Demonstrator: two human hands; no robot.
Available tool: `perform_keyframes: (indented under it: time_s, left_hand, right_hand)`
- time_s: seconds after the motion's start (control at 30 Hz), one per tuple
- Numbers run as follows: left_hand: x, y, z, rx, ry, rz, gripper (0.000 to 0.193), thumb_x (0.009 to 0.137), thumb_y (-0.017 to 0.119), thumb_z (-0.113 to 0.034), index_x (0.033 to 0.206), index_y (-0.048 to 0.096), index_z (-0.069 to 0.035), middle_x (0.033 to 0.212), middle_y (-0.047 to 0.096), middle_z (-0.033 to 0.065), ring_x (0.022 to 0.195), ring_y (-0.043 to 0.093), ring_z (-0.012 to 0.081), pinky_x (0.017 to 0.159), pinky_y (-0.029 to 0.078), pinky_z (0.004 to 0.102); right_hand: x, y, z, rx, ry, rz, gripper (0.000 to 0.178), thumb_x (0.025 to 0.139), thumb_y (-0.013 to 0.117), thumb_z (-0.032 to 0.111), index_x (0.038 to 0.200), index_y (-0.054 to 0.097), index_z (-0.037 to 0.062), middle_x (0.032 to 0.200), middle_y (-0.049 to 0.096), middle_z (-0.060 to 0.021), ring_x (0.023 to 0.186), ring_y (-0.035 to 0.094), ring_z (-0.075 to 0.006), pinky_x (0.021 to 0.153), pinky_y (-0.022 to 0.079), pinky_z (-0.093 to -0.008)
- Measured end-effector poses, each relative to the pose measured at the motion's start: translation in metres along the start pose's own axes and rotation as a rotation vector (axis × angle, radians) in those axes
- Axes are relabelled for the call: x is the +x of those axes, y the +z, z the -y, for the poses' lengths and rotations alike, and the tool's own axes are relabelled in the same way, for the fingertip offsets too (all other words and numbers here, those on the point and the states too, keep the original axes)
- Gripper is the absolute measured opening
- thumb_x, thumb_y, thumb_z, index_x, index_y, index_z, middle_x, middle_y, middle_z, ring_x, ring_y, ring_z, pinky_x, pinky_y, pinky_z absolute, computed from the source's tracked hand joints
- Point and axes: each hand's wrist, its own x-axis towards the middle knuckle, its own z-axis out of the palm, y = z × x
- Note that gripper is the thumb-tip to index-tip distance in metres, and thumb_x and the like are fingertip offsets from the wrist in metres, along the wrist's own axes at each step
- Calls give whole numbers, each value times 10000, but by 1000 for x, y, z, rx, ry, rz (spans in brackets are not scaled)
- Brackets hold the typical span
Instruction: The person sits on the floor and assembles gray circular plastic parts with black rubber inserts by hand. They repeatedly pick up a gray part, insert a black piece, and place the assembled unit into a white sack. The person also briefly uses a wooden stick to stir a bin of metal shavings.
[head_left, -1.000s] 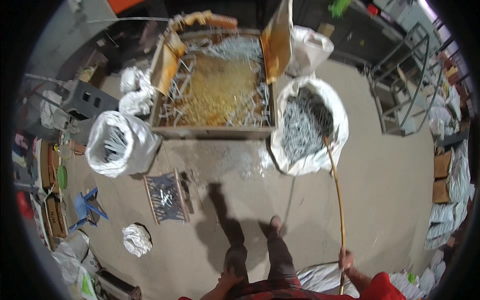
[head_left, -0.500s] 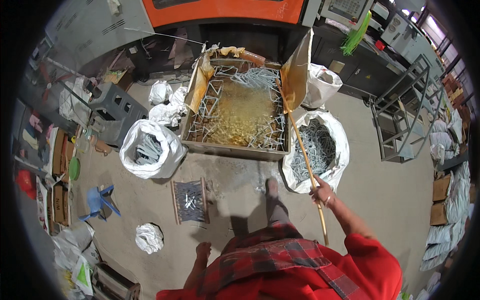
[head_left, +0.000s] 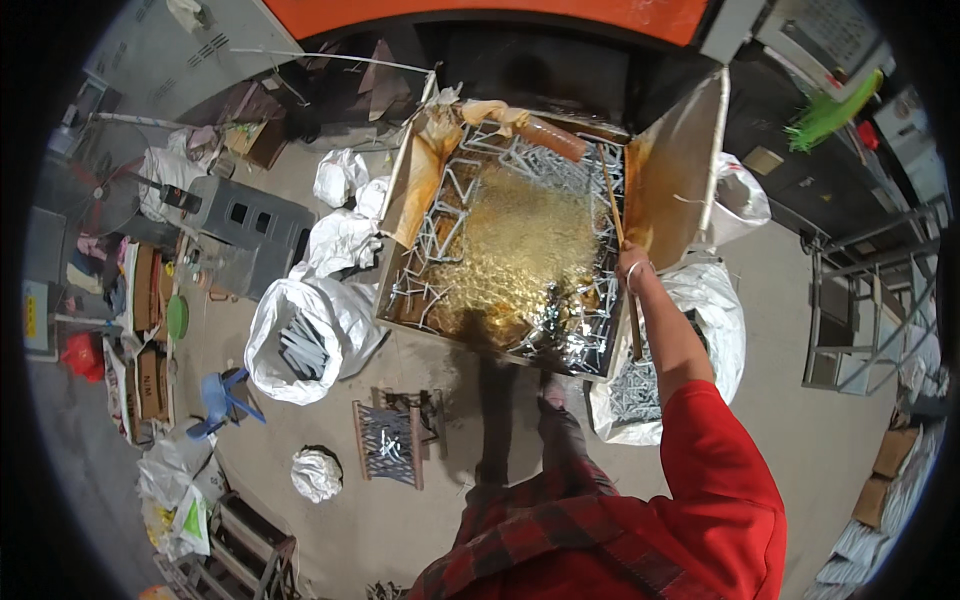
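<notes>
My right hand [head_left: 632, 265] is closed around a long wooden stick [head_left: 636, 325] at the right side of a rectangular tank [head_left: 430, 335]. The stick's far end reaches into the tank's back right part, among grey angular plastic pieces [head_left: 545, 160]. Yellowish, rippling liquid [head_left: 520, 235] fills the middle of the tank, and more grey pieces lie along its sides. Beneath my right forearm stands a white sack [head_left: 725, 310] of small grey pieces, partly hidden by the arm. My left hand is out of view.
Left of the tank stands a white sack [head_left: 350, 325] of grey strips. A low folding stool [head_left: 390, 450] with a few pieces on it, a blue stool [head_left: 220, 400] and a crumpled white bag [head_left: 316, 473] are on the floor. A metal rack [head_left: 860, 310] stands right.
My right hand has moved forward and up to the tank's right side with the stick. I have leaned closer to the tank. My left hand has gone out of view.
</notes>
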Motion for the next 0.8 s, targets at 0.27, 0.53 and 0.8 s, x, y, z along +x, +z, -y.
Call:
perform_keyframes:
  time_s: [0.27,0.53,0.8]
  left_hand:
    - [7,-4,-58,9,-32,30,330,812,550,-345,856,612,-24,853,647,158,773,619,345,715,492,445]
    - [38,-31,-66,40,42,92,313,814,553,-337,845,608,-31,844,646,153,778,620,337,712,493,443]
    - [75,-71,-76,68,188,159,295,816,555,-329,835,605,-38,835,644,148,783,621,330,709,493,442]
  right_hand:
    - [24,-18,12,-188,-467,179,238,799,598,289,625,680,148,640,634,-71,627,632,-207,486,457,-371]
    - [-36,0,39,-293,-512,325,198,739,657,284,871,728,154,855,704,-39,855,655,-204,747,492,-341]
    - [-151,4,81,348,-127,306,264,794,595,325,897,691,102,856,676,-122,841,637,-292,741,490,-396]
